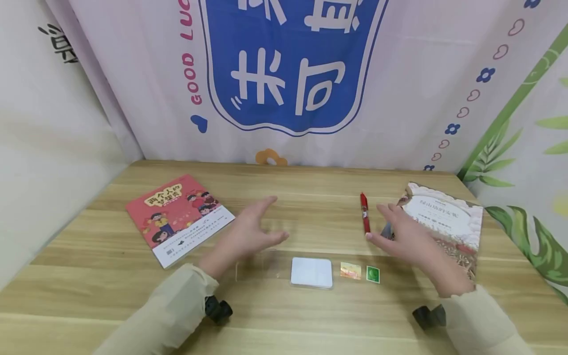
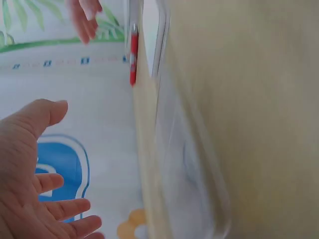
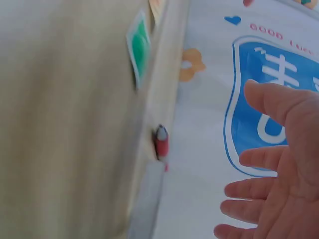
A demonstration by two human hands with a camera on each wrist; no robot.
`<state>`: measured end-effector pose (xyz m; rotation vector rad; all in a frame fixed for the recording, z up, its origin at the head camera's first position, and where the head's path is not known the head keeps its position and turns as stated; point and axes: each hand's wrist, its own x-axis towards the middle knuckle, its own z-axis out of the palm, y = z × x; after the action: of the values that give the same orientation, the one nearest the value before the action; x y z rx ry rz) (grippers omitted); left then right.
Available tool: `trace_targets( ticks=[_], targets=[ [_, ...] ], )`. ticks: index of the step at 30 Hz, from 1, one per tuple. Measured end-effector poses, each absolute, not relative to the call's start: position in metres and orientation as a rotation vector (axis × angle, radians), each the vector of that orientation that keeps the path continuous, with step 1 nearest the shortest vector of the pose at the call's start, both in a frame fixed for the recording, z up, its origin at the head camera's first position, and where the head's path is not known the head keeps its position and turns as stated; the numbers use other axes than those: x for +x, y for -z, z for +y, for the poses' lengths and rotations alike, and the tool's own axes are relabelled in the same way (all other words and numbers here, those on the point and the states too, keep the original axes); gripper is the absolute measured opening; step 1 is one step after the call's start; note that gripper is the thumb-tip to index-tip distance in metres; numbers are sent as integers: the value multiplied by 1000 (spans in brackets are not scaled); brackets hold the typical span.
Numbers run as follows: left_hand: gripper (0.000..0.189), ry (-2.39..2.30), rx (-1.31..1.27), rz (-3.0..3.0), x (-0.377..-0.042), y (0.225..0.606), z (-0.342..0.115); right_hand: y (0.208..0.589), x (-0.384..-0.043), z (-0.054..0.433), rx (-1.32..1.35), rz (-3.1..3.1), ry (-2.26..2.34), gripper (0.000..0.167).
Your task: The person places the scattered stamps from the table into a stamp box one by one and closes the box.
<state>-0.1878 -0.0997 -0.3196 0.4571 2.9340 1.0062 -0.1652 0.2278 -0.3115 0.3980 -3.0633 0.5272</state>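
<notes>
My left hand (image 1: 246, 234) hovers above the table with fingers and thumb spread, holding nothing. Just below it lies a clear plastic item (image 2: 184, 154), most visible in the left wrist view. To its right is a flat white rectangular case (image 1: 311, 272) with rounded corners. My right hand (image 1: 410, 239) is also raised, its fingers loosely extended and nothing in its grasp. Its thumb tip is close to a red pen (image 1: 365, 213) in the head view, and the hand overlaps a magazine (image 1: 457, 217). A small orange-yellow stamp (image 1: 350, 270) and a green stamp (image 1: 373, 274) lie between the hands.
A red and white booklet (image 1: 179, 217) lies at the left of the wooden table (image 1: 284, 325). Behind the far edge hangs a printed curtain (image 1: 399, 98). A white wall (image 1: 44, 148) stands on the left.
</notes>
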Motion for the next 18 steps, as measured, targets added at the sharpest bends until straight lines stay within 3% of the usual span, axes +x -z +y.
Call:
trace_targets(
  ticks=[18],
  targets=[
    [73,-1067,610,2656,-158,338,-75,330,-142,213,652,-3069,-842,57]
  ],
)
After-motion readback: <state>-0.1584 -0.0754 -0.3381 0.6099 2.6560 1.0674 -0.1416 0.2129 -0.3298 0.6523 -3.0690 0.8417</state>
